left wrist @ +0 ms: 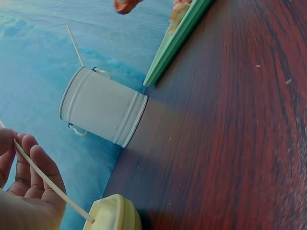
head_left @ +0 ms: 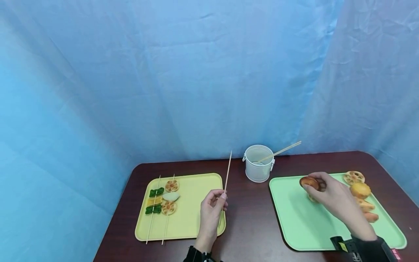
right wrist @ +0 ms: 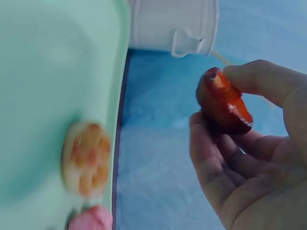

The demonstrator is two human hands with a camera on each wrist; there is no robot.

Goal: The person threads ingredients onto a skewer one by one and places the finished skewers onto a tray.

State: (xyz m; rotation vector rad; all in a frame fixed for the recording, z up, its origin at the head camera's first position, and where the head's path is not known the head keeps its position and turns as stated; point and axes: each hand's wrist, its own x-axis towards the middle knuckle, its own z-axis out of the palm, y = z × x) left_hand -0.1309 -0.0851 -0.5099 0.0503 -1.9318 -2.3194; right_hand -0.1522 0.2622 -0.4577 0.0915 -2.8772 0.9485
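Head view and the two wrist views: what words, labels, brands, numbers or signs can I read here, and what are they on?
No text can be read for certain.
Right wrist strap: white marks like lettering, too small and blurred to read.
Red tag by the right sleeve: pale marks, too blurred to read.
Bucket, yellow tray, green tray: no lettering visible.

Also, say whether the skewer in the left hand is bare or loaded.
Bare where visible: the skewer held in the left hand shows only plain stick, nothing threaded on.
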